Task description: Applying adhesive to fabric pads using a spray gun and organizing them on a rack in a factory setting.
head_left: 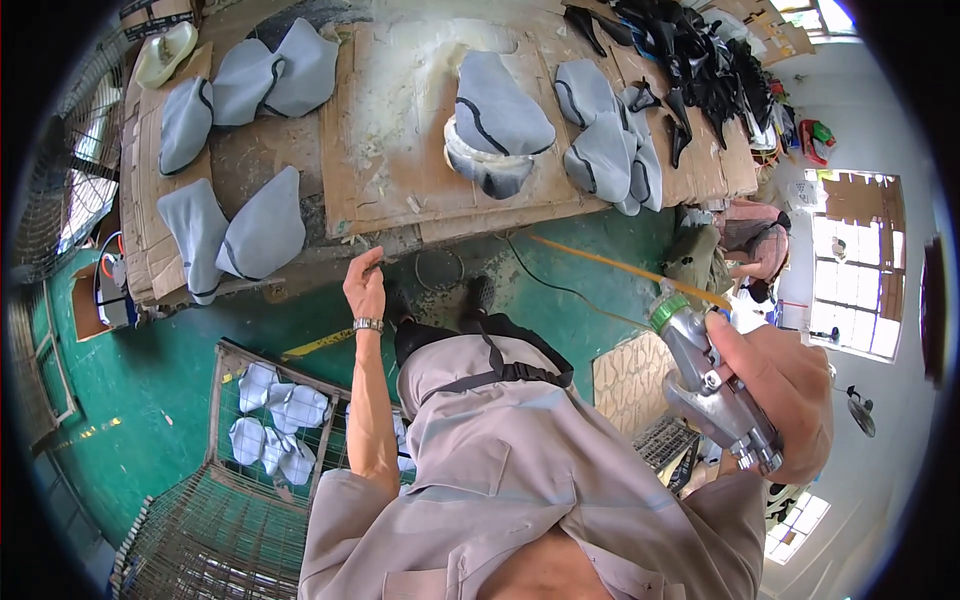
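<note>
Head view: left hand (365, 287) near bench (385, 195), fingers loosely curled
Right hand (785, 395): raised, clutching
Spray gun (700, 358): snug against those fingers

This was a production workshop. A cardboard-covered workbench (385, 205) bore pale residue (400, 90) and batches of matching grey pieces (262, 225) with dark curved lines; a heap of glossy black parts (690, 50) lay at its far right end. A metal spray gun (700, 365) with a green collar, a wire-mesh rack (225, 530) holding pale pieces (300, 408), and a green floor (150, 390) with yellow marking lines (318, 344) also showed it.
</note>
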### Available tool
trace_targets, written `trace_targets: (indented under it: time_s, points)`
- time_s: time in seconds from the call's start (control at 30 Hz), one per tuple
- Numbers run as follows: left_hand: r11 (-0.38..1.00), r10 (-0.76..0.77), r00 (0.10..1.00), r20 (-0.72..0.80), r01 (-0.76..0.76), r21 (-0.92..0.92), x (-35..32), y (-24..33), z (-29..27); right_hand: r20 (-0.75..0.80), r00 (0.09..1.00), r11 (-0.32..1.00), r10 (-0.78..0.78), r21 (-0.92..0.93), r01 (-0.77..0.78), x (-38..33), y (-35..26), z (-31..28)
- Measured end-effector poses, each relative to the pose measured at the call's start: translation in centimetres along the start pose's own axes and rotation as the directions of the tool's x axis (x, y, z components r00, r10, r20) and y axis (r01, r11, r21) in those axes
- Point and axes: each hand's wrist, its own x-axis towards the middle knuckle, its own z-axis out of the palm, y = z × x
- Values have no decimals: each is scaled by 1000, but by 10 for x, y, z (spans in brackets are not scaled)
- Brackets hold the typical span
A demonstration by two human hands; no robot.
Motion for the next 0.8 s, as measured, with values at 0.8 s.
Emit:
trace_targets:
  time_s: [0.8]
  points:
    - [348, 480, 832, 280, -473, 809, 133, 141, 259, -222, 898, 865, 379, 430, -259, -178, 220, 43]
